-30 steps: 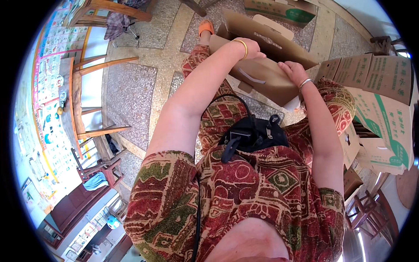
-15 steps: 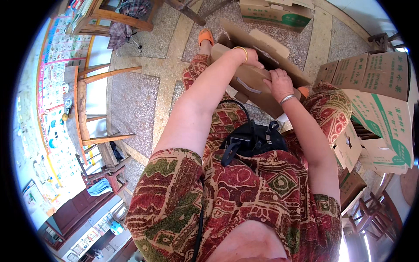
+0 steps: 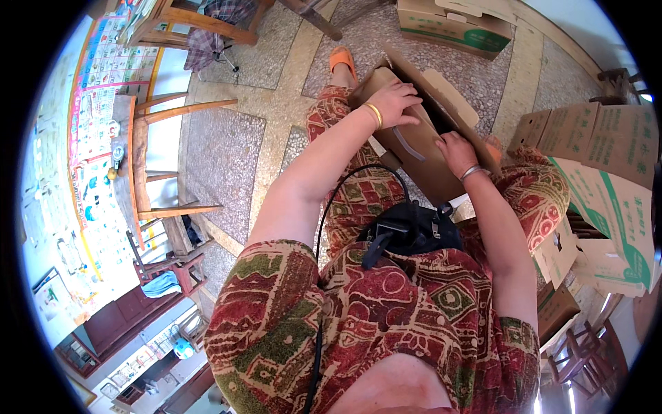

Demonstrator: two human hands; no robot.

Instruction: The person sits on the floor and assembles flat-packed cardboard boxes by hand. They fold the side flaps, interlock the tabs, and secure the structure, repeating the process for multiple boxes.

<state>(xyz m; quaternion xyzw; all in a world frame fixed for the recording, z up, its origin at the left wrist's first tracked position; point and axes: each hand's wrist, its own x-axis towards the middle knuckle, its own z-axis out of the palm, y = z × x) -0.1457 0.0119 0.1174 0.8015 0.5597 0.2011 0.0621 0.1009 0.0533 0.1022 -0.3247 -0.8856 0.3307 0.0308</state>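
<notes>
A brown cardboard box [image 3: 429,160] stands tilted between my knees, its top open and its flaps raised. My left hand [image 3: 394,105], with a gold bangle at the wrist, lies over the near flap with fingers stretched toward the opening and thumb apart. It holds nothing. Farther right, my right hand [image 3: 457,153], wearing a silver bangle, is closed over the near edge of the same box. A pale strip handle [image 3: 412,146] shows on the near side. The inside of the box is dark and its contents cannot be seen.
Several printed cartons [image 3: 600,138] are stacked at the right, and another carton [image 3: 452,31] sits at the far side. A wooden stool [image 3: 138,172] is at the left. A black pouch [image 3: 407,228] with a cable rests at my waist.
My left hand has lifted from inside the flap edge and its fingers now spread over it. The right hand keeps its place on the edge. The whole view has shifted slightly.
</notes>
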